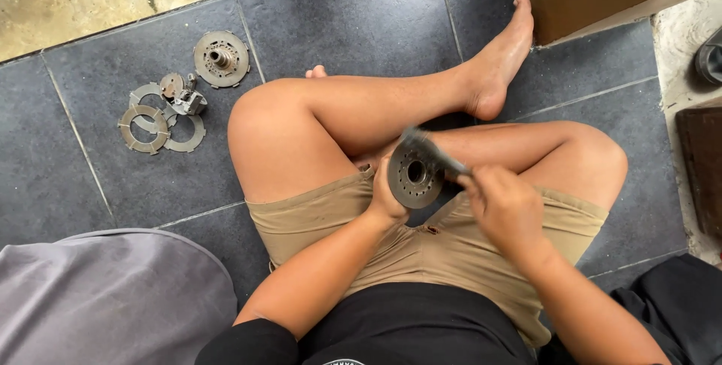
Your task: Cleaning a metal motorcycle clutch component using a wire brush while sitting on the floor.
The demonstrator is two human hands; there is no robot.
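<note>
You sit cross-legged on the tile floor (361, 19). Your left hand (385, 198) has its fingers closed round the edge of a round metal disc (414, 174), held upright over your lap. Your right hand (505, 203) is wrapped shut on a dark brush (432, 153), its head touching the disc's face. Flat rings (154, 126) and a hub plate (221, 58) lie well apart to your left.
</note>
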